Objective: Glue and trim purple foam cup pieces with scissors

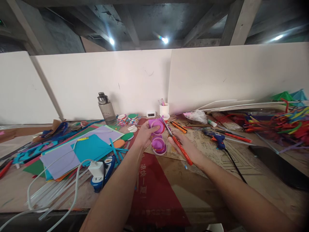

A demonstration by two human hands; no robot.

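My left hand (pixel 144 133) pinches a purple round cup-like piece (pixel 158 127) with its thumb over the rim. In my right hand (pixel 187 146) lies a slim red-handled tool (pixel 181 150) with a long metal blade, which points up and away, beside the purple piece. Whether the blade touches that piece I cannot tell. Just below, between my hands, a second purple round piece (pixel 159 151) with a pale rim sits on the table, with more purple material inside it. My right fingertips are partly hidden behind the tool.
Coloured paper sheets (pixel 89 149) and a blue power strip (pixel 100 185) lie left. A bottle (pixel 106 109), a small white clock (pixel 151 114) and a white pen cup (pixel 164 109) stand at the back. Rightward are a blue glue gun (pixel 219 140), a black flat object (pixel 280 166) and colourful strips (pixel 277 125).
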